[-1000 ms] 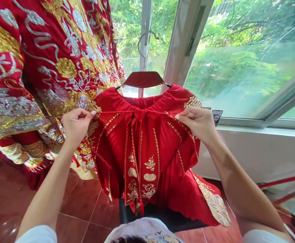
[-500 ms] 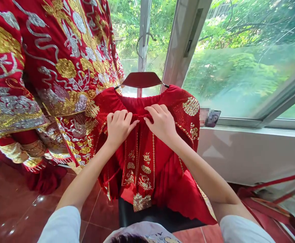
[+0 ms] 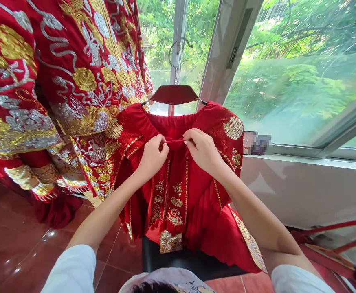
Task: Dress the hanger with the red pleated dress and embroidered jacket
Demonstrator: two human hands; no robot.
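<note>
A red skirt (image 3: 202,195) with gold embroidery and an elastic waist hangs from a dark red hanger (image 3: 174,94) by its two side clips. My left hand (image 3: 154,152) pinches the front of its waistband, left of the middle. On the other side of the middle, my right hand (image 3: 200,148) pinches the same waistband between thumb and fingers. A short stretch of waistband runs between the two hands. Beaded panels hang below them, and the lower hem lies over a black seat (image 3: 156,262).
Red garments (image 3: 83,77) with gold and silver embroidery hang close on the left. Behind the hanger are windows (image 3: 291,81) with a white sill (image 3: 315,160). A blurred small item (image 3: 251,143) stands on the sill. Red-framed furniture (image 3: 333,252) is at the lower right.
Both hands have curled into tighter pinches on the waistband; the left has moved slightly right and down. The view has shifted a little.
</note>
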